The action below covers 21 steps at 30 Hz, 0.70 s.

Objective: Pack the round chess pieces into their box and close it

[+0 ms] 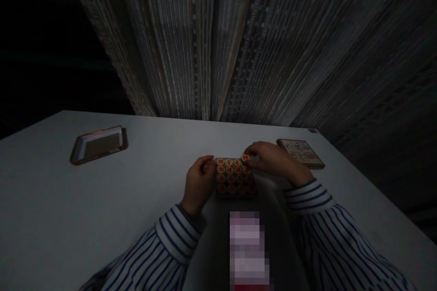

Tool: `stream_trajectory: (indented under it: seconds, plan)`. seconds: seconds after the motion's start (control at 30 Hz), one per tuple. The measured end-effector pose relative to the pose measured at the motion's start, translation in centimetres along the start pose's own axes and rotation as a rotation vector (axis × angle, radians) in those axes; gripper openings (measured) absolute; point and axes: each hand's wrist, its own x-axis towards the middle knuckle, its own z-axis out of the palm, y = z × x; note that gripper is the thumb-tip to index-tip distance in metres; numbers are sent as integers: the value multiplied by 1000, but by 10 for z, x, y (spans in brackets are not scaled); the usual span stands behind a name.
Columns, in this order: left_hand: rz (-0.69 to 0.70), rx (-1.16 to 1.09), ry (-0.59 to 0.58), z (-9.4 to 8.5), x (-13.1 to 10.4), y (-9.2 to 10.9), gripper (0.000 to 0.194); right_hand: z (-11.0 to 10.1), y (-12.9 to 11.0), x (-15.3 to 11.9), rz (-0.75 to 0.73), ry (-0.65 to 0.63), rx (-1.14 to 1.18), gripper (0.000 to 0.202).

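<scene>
On the white table (146, 200), Chinese chess pieces (231, 178) with red characters stand packed in neat rows in front of me. At the far right corner of this block, my right hand (269, 160) pinches one chess piece (245, 158), its red character facing up. My left hand (200, 184) rests along the left side of the block with its fingers curled, the fingertips close to the nearest pieces. Whether anything lies inside the left fingers is hidden. The near rows are in shadow and hard to read.
A shallow tray (78, 149) with a raised rim lies at the far left of the table. Beyond my right hand is a flat printed box or lid (300, 152). A string curtain (211, 45) hangs behind the table's far edge. A blurred patch covers something near my body.
</scene>
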Motion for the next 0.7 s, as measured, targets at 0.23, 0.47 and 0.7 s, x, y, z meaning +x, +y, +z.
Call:
stream_trajectory:
  seconds: [0.23,0.47,0.7]
  plan:
    - [-11,38,-13,0,1,-2,29,3,4,0,0,-45,6,23]
    - [15,46,-22,-1,2,-9,30,7,5,1,-10,-74,-3,25]
    - [1,66,-42,0,3,-8,31,5,4,3,16,-132,-8,26]
